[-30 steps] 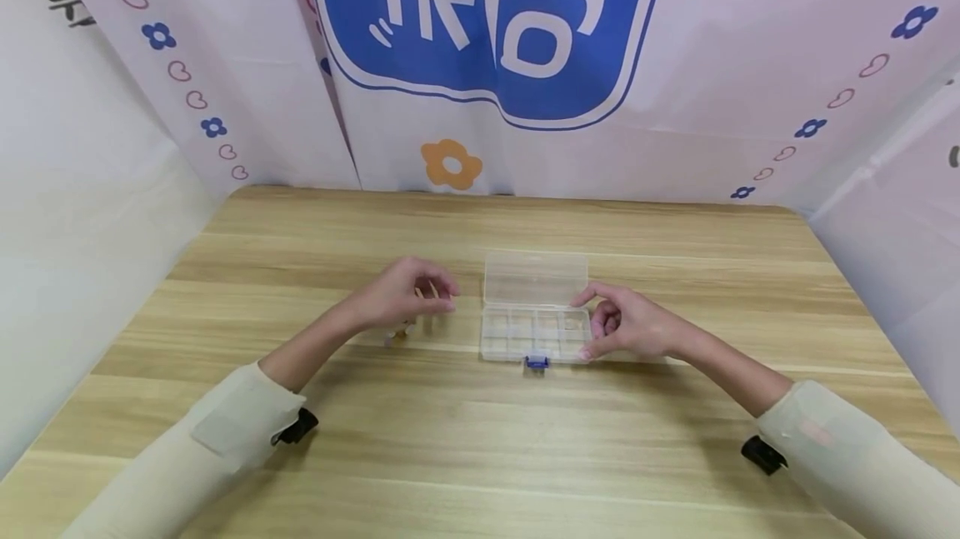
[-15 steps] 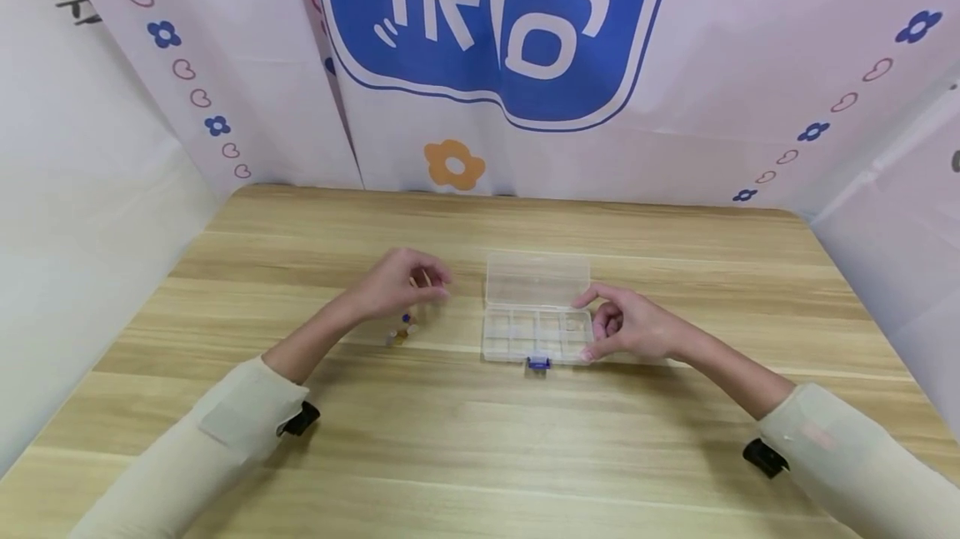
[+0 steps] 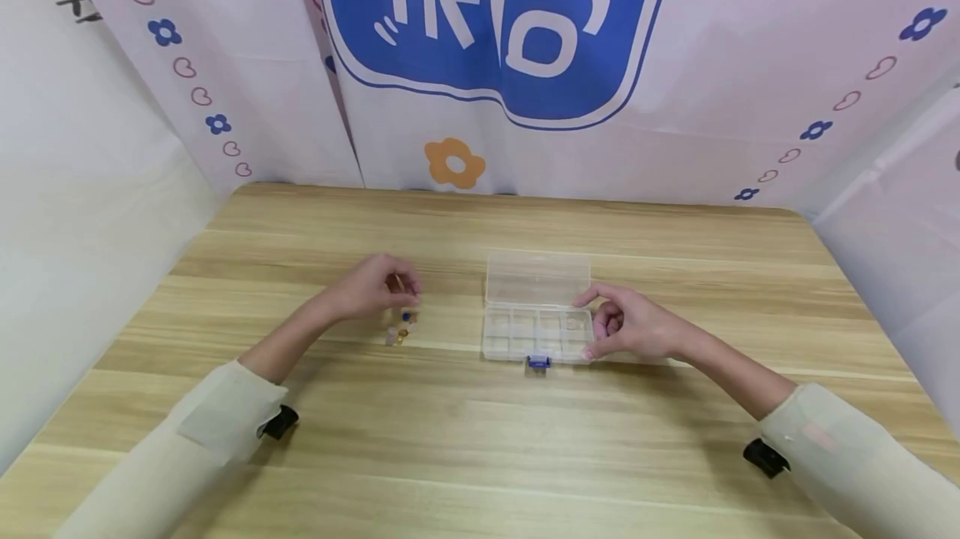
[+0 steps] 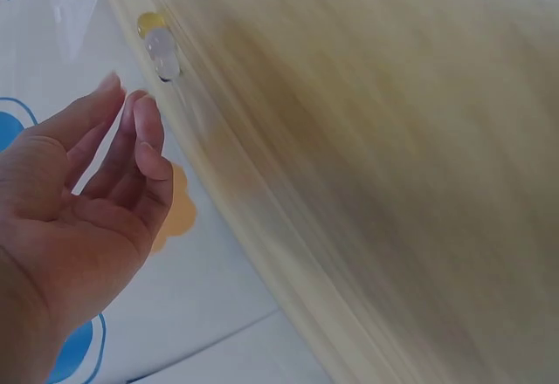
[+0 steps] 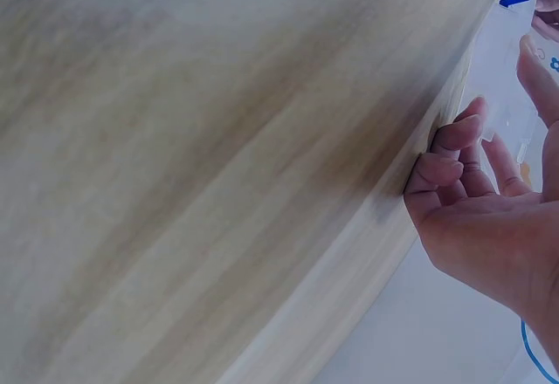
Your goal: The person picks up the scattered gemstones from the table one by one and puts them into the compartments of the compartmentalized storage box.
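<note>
Left hand (image 3: 372,286), fingers loosely curled and holding nothing, hovers over tiny coloured glass-like beads (image 3: 401,331) on my counter (image 3: 480,439), left of the clear plastic compartment box (image 3: 534,331); I judge them light, hard, slippery: pinch singly by fingertips.

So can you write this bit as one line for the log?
left hand: over beads, holds nothing | right hand: holds clear box by right end | box lid: open | table: wood

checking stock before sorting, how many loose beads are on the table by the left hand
About 4 beads, clustered on the table just below the left hand, left of the open organizer box. They are tiny; others may be hidden under the hands.
</note>
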Available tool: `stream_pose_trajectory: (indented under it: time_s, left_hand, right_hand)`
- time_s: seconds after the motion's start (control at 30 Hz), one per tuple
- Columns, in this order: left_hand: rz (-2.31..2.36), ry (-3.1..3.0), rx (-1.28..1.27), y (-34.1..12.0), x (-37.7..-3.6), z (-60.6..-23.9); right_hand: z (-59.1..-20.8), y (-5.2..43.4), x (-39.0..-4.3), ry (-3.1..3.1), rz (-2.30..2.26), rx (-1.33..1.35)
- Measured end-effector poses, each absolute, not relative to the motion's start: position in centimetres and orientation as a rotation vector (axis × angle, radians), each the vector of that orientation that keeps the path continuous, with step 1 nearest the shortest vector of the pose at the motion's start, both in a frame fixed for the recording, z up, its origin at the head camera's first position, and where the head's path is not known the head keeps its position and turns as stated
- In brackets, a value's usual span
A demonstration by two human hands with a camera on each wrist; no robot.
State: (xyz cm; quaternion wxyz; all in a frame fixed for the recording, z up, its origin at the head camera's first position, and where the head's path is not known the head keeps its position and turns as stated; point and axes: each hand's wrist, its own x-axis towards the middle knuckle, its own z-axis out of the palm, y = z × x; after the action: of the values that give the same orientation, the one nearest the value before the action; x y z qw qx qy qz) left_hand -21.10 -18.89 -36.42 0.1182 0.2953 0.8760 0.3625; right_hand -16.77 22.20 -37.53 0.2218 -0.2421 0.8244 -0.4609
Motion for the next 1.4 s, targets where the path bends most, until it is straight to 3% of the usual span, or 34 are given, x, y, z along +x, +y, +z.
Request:
stream_pose_trajectory:
  time_s: [0.47, 1.4]
  left_hand:
    - [0.947, 2.516, 0.889, -20.9, -20.7, -36.6]
    - [0.869, 2.535, 0.846, -20.1, -20.5, -36.8]
  right_hand:
    - [-37.6, 22.1, -16.7, 2.279, -1.27, -0.667]
    - [-37.7, 22.2, -16.8, 2.275, -1.284, -0.654]
